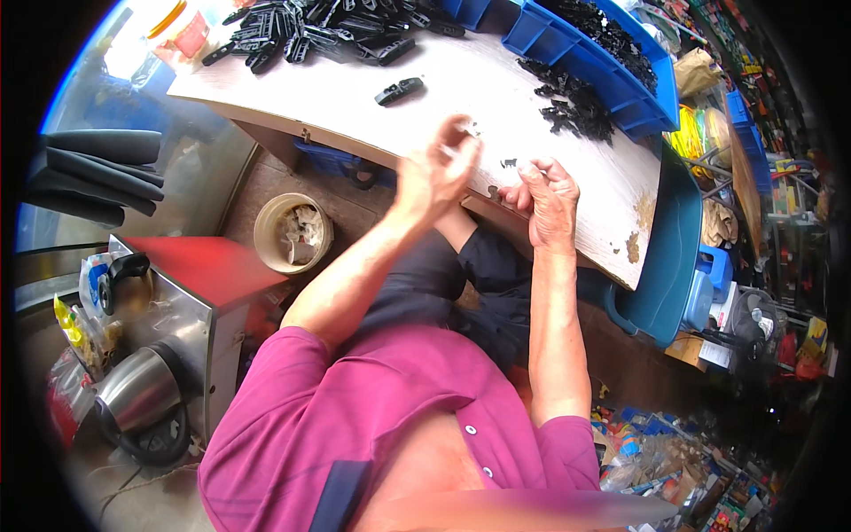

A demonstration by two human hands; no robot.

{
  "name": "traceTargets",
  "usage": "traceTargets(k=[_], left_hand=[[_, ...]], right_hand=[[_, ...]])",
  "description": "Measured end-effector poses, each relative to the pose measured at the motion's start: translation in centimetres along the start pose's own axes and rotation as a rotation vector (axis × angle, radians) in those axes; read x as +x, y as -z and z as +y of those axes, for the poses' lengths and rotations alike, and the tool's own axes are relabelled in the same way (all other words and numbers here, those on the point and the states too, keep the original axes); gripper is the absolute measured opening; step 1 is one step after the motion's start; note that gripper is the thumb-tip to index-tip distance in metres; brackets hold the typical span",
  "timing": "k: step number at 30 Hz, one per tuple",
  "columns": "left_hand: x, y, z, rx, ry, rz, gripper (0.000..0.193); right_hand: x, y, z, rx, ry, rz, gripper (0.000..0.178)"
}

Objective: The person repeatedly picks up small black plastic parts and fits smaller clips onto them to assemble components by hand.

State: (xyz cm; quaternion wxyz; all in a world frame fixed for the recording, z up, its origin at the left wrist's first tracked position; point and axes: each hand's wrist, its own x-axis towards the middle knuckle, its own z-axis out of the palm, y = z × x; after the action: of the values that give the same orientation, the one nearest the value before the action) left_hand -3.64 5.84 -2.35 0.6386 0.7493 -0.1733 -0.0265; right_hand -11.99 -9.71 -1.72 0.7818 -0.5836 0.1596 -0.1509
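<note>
Black piece [508, 163] near right hand [550, 197] | fingers curled, grasp unclear | left hand [432, 173]: fingers blurred, grasp unclear

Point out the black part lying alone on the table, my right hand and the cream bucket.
Black part [400, 91]: head view, middle of its body.
Right hand [553, 202]: head view, back of the hand.
Cream bucket [269, 227]: head view, inner wall.

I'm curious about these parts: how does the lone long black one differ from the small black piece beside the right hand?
The long black part is clearly larger than the small black piece. The part is elongated; the piece is irregular in outline. The piece is close beside the right hand; the part lies farther off. Both are black.
</note>
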Motion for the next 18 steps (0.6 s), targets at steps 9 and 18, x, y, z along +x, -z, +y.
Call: traceTargets(k=[9,18], left_hand=[[6.7,6.9,-4.3,0.859,-0.46,0.239,0.023],[0.7,-0.6,0.2,-0.661,0.291,-0.405,0.03]], right_hand=[[0.4,-0.1,0.4,0.044,0.047,0.052,0.012],[0.3,-0.4,0.0,0.214,0.155,0.061,0.017]])
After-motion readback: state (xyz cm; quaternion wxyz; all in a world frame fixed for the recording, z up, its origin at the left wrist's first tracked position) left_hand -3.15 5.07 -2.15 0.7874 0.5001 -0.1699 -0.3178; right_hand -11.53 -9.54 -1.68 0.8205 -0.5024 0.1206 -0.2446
